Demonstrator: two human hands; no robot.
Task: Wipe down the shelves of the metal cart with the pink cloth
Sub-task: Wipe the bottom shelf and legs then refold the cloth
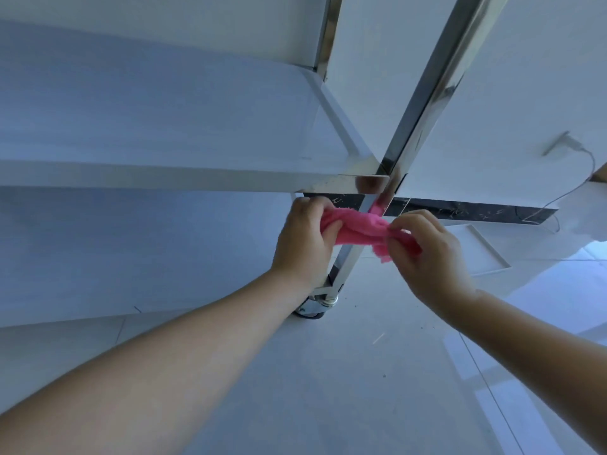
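The metal cart fills the left and middle of the view, with a shiny upright corner post (pixel 423 103) and a shelf whose front rim (pixel 170 178) runs across. The pink cloth (pixel 359 229) is bunched and stretched across the post just below that shelf's corner. My left hand (pixel 303 244) grips the cloth's left end and my right hand (pixel 423 251) pinches its right end. The lower shelf (pixel 115 251) lies under the rim. A caster wheel (pixel 312 308) shows at the post's foot, partly hidden by my left wrist.
Pale tiled floor (pixel 361 372) spreads below and to the right. A white wall with a dark baseboard (pixel 476 211) stands behind the cart. A thin cable (pixel 588 165) hangs from a wall fitting at the right.
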